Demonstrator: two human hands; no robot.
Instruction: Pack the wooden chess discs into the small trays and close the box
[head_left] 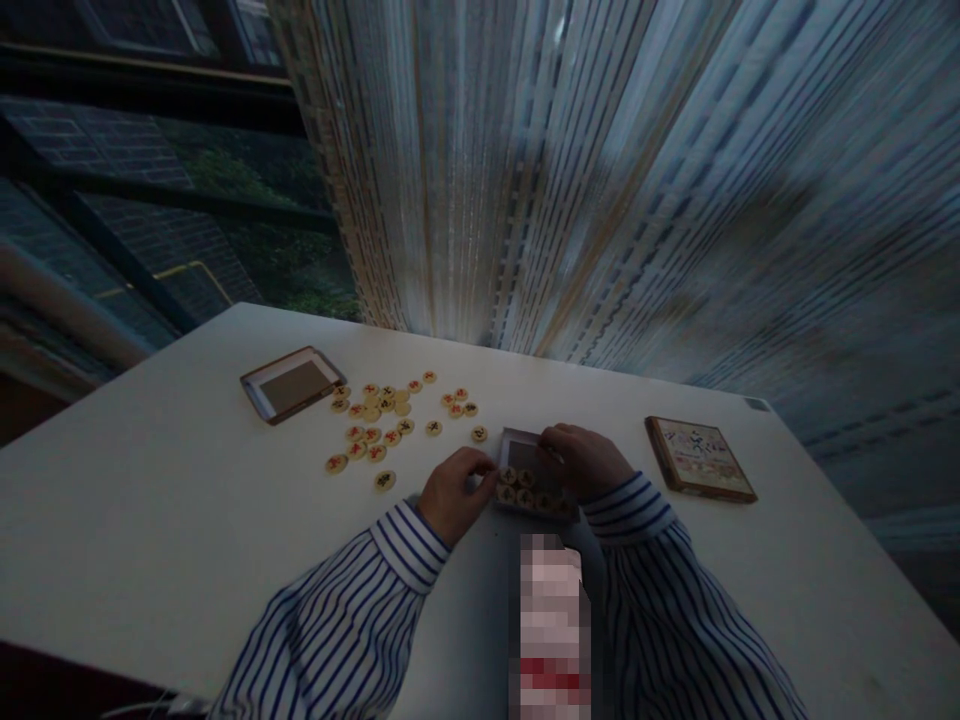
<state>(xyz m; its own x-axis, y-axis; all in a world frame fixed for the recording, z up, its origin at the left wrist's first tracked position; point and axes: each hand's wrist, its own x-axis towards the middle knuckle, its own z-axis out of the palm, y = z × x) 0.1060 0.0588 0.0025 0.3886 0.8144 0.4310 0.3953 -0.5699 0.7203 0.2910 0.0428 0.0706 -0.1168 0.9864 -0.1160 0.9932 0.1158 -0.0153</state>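
Observation:
A small open tray (517,436) stands near the table's front, with several round chess pieces (525,497) lined up along its near side. My left hand (456,492) is at the tray's left edge, its thumb and fingertips closed beside the pieces; anything between them is too small to make out. Over the tray's right part is my right hand (589,460), fingers bent together and pointing into it, with the fingertips partly hidden in shadow. Loose round pieces (376,453) with red or black characters lie scattered to the left of the tray, one (479,433) close to its far left corner.
An open box lid (292,387) lies at the back left of the white table (187,520). A flat box with a printed cover (701,458) lies at the right. A curtain (480,170) hangs behind the table's far edge. A pixelated patch covers the lower middle.

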